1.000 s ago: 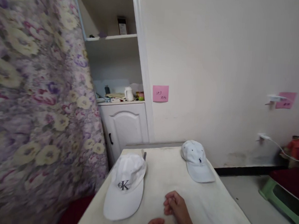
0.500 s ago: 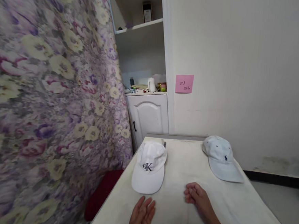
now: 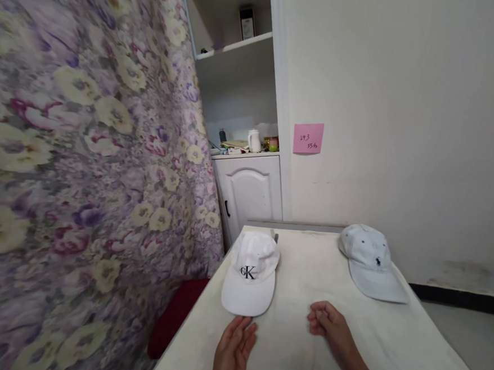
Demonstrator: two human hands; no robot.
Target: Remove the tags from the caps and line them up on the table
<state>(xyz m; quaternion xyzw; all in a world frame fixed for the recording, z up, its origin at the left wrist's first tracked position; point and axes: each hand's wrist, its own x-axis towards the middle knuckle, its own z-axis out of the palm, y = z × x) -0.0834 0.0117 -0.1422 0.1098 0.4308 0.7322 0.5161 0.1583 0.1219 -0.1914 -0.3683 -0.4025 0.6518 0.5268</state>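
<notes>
A white baseball cap (image 3: 254, 257) with a dark "CK" mark sits on the left part of the table, its brim towards me. My left hand (image 3: 234, 348) is just in front of that brim, palm turned inward and fingers stretched out; the fingertips are at the brim's edge, and I cannot tell whether they touch it. Over the middle of the table, my right hand (image 3: 325, 320) has its fingers loosely curled in, holding nothing. Farther off on the right lies a pale blue baseball cap (image 3: 365, 251) with a small dark emblem, apart from both hands.
Both caps rest on a cream-covered table (image 3: 295, 273) that reaches back to the wall. A floral curtain (image 3: 102, 197) hangs along the left, above a dark red seat (image 3: 181, 310). Behind stands a white cupboard (image 3: 253, 188) with a white jug (image 3: 254, 141) on it. A pink note (image 3: 308, 138) is on the wall.
My left hand has moved slightly forward, up to the white cap's brim. The right hand keeps its curled pose. The whole view has shifted slightly.
</notes>
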